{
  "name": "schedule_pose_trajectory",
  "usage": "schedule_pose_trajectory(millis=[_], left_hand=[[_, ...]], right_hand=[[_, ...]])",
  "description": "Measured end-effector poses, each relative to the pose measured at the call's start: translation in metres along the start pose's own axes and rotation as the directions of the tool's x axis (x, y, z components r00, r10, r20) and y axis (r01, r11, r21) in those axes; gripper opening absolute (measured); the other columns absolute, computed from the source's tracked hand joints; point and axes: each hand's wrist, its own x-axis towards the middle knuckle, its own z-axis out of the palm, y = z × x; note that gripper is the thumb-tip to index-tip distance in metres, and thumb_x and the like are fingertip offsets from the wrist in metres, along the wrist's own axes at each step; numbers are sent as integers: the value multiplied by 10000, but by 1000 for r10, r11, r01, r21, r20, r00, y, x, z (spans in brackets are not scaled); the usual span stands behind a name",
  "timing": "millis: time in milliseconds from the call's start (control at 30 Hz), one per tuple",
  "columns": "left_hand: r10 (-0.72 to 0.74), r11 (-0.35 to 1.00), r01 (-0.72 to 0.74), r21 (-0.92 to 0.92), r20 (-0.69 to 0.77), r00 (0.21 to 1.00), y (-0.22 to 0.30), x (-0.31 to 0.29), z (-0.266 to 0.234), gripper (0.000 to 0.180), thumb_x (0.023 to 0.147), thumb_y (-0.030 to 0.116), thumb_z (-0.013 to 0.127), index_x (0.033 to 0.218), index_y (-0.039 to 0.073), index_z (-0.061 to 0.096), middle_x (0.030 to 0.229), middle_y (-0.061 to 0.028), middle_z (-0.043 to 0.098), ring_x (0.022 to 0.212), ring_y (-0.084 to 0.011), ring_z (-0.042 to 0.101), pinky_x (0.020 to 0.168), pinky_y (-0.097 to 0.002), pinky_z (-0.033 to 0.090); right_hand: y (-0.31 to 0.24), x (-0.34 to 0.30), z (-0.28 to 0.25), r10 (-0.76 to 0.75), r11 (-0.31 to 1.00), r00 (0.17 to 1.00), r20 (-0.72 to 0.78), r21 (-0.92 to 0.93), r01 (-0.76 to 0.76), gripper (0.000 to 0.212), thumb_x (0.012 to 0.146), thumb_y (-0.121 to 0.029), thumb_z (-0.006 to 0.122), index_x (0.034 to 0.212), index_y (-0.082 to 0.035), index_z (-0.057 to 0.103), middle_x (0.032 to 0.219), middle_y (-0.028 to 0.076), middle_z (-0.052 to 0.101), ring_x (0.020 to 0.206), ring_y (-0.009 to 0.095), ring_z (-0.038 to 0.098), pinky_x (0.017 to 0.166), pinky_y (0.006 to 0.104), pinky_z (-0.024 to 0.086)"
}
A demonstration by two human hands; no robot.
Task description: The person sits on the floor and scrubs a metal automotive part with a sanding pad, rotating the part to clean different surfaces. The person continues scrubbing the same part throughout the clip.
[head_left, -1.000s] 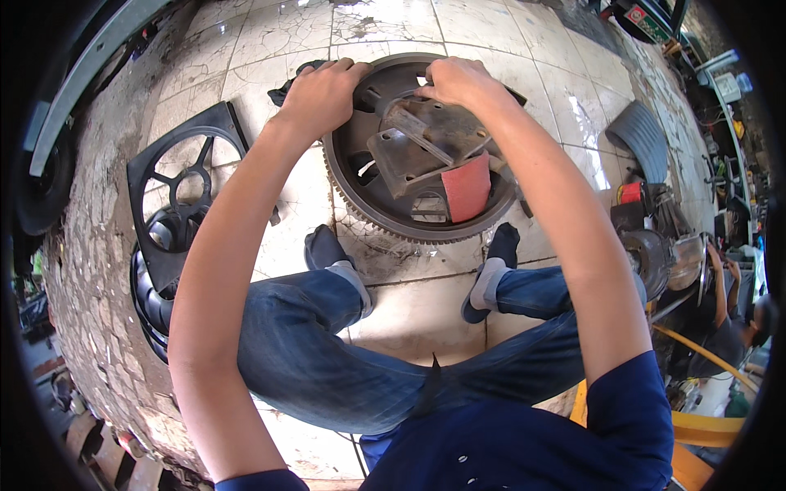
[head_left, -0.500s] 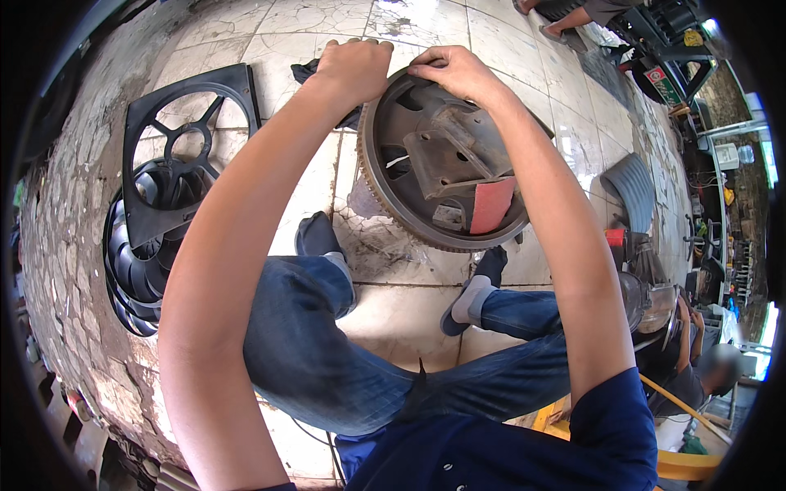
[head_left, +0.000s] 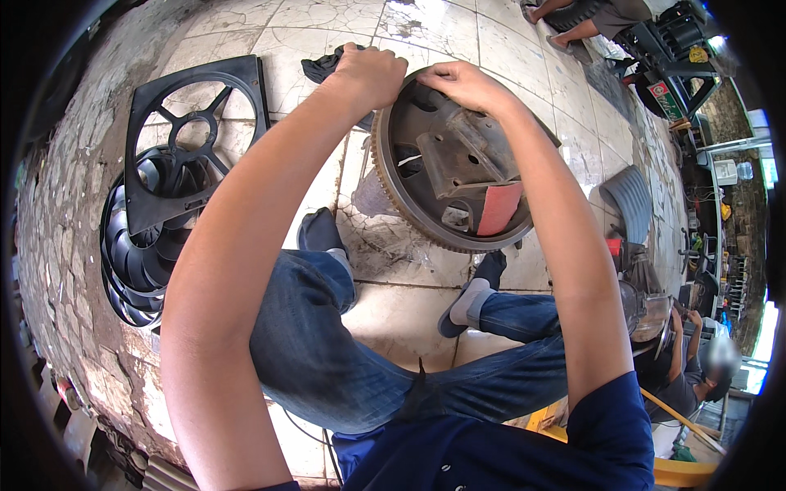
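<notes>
A large round metal flywheel (head_left: pixel 446 164) with a toothed ring stands tilted up on its lower edge on the tiled floor. Its rusty inner face points toward me, and a red sheet (head_left: pixel 499 209) lies inside it near the lower right. My left hand (head_left: pixel 368 75) grips the upper left rim. My right hand (head_left: pixel 467 84) holds the top rim beside it. A dark cloth (head_left: pixel 321 65) lies on the floor behind my left hand. My feet in dark socks and sandals rest below the wheel.
A black plastic fan shroud (head_left: pixel 192 139) lies at the left, over a black fan wheel (head_left: pixel 135 262). A grey ribbed part (head_left: pixel 630 196) and metal parts lie at the right. Another person (head_left: pixel 696 368) sits at lower right; someone's feet (head_left: pixel 565 20) show at the top.
The flywheel has been tipped up from lying nearly flat to standing on its lower edge. Both hands stayed on its upper rim. The view shifted right.
</notes>
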Motion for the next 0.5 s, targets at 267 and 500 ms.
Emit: schedule_pose_trajectory(millis=[267, 500], left_hand=[[129, 917, -171, -361, -137, 982, 3, 8, 3, 455, 844, 36, 523, 1291, 62, 604, 1129, -148, 710, 1070, -345, 668, 939, -435, 523], [77, 693, -82, -716, -39, 996, 7, 5, -2, 567, 814, 12, 444, 1369, 36, 560, 1152, -245, 685, 1076, -361, 670, 936, -433, 521]], right_hand=[[15, -3, -6, -173, 978, 983, 57, 126, 165, 394, 925, -343, 709, 1195, -57, 695, 1099, 100, 735, 998, 180, 662, 913, 318, 501], [7, -21, -4, -19, 976, 1000, 0, 218, 19, 597, 959, -201, 673, 1470, -45, 407, 1213, 156, 689, 1151, 190, 632, 1001, 312, 468]])
